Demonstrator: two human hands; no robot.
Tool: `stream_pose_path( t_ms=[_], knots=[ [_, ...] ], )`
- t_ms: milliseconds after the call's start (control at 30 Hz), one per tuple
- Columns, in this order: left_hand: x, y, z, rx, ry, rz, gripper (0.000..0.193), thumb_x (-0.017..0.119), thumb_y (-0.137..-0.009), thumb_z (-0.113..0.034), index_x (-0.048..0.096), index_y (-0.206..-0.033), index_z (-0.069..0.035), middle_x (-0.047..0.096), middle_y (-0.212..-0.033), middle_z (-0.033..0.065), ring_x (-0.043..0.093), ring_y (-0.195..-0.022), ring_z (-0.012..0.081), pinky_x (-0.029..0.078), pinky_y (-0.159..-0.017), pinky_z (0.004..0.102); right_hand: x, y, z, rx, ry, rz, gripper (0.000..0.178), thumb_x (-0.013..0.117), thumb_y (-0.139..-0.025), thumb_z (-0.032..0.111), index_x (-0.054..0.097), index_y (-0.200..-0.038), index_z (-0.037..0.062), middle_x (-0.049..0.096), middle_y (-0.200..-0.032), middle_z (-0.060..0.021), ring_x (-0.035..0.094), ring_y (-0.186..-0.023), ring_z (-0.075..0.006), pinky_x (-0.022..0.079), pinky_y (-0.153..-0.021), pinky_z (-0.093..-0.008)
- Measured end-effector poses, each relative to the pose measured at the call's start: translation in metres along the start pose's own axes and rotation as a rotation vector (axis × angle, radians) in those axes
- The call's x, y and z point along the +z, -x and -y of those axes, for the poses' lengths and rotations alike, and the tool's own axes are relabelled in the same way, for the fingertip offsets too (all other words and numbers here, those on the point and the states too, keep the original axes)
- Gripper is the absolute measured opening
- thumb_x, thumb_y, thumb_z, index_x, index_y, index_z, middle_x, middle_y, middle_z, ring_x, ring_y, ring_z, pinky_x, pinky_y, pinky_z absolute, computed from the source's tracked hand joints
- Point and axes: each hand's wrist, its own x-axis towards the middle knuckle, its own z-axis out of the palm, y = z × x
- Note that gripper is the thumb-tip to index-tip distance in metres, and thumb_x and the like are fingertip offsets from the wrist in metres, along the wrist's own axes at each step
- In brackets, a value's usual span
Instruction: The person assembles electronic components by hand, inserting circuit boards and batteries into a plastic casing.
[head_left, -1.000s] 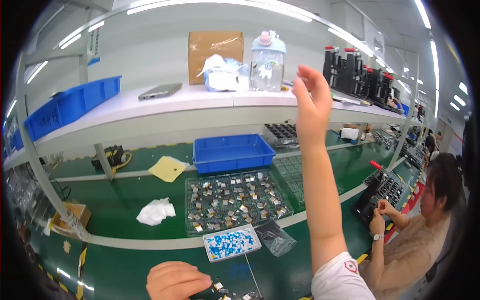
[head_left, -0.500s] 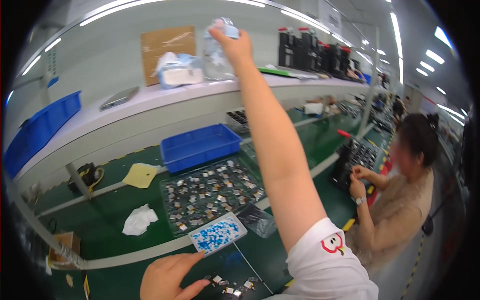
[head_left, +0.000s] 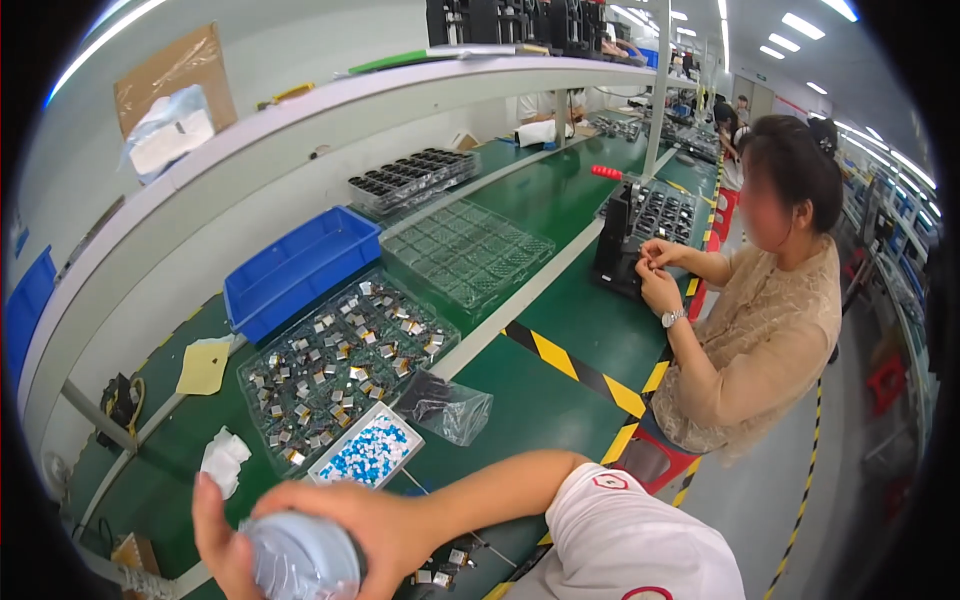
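Observation:
At the lower left, a clear bottle with a pale blue lid (head_left: pixel 303 560) is in my right hand (head_left: pixel 385 525), its fingers wrapped round the lid's far and right sides. My left hand (head_left: pixel 220 545) is partly in view at the bottle's left side, fingers against it; the rest is cut off by the lower edge. Just beyond stands a white tray of small blue and white pieces (head_left: pixel 368 452). Several small silver parts (head_left: pixel 440 572) lie on the green bench beside my right wrist. A clear tray of many small silver parts (head_left: pixel 340 360) lies farther back.
A blue bin (head_left: pixel 300 270), a crumpled white tissue (head_left: pixel 226 462) and a yellow cloth (head_left: pixel 203 368) are on the bench. A clear plastic bag (head_left: pixel 450 408) lies beside the white tray. A shelf (head_left: pixel 300 118) spans above. To the right a co-worker (head_left: pixel 760 330) handles something at a black fixture (head_left: pixel 618 240).
My right hand has brought the bottle down from the shelf to the lower left, near me. My left hand has moved from beside the white tray to the bottle. The view has turned right and down.

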Motion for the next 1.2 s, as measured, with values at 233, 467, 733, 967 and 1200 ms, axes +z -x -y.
stream_pose_path(
  t_ms=[233,467,733,967,1200],
  knots=[
    [-0.025,-0.025,0.001,0.077,0.128,0.630,0.015,0.055,-0.079,-0.015,0.061,-0.088,-0.004,0.061,-0.091,0.0212,0.060,-0.081,0.0367,0.044,-0.092,0.0506,0.011,0.011,-0.019,-0.090,-0.390,-0.034,0.089,0.081,-0.063,0.052,0.042,-0.128,0.0054,0.051,-0.119,-0.0111,0.051,-0.108,-0.0250,0.041,-0.086,-0.0368],
    [-0.013,-0.029,-0.007,-0.130,0.124,0.608,0.031,0.060,-0.079,-0.041,0.059,-0.087,-0.010,0.059,-0.089,0.0164,0.061,-0.077,0.0318,0.043,-0.084,0.0488,0.000,0.005,-0.020,-0.260,-0.363,0.089,0.079,0.077,-0.066,0.054,0.049,-0.122,0.0056,0.056,-0.111,-0.0094,0.056,-0.096,-0.0226,0.043,-0.077,-0.0339],
    [-0.018,-0.030,-0.005,-0.067,0.202,0.719,0.016,0.059,-0.073,-0.006,0.064,-0.088,-0.008,0.058,-0.092,0.0156,0.056,-0.085,0.0301,0.042,-0.090,0.0539,0.006,0.014,-0.014,-0.134,-0.244,-0.053,0.074,0.078,-0.064,0.051,0.051,-0.117,0.0057,0.057,-0.101,-0.0120,0.058,-0.090,-0.0265,0.045,-0.074,-0.0367],
    [-0.020,-0.025,-0.017,-0.008,0.102,0.728,0.012,0.062,-0.076,-0.013,0.067,-0.087,-0.014,0.059,-0.089,0.0106,0.054,-0.077,0.0259,0.036,-0.095,0.0619,0.012,0.017,-0.008,-0.118,-0.202,-0.002,0.074,0.077,-0.065,0.052,0.053,-0.116,0.0038,0.057,-0.103,-0.0132,0.058,-0.091,-0.0287,0.046,-0.073,-0.0359],
    [-0.034,-0.029,-0.011,0.075,0.155,0.814,0.021,0.069,-0.073,-0.011,0.068,-0.093,-0.016,0.058,-0.090,0.0091,0.054,-0.077,0.0277,0.036,-0.095,0.0608,0.019,0.017,-0.005,-0.154,-0.181,-0.011,0.080,0.075,-0.064,0.056,0.051,-0.118,0.0027,0.058,-0.105,-0.0119,0.059,-0.091,-0.0287,0.047,-0.074,-0.0351]
  ],
)
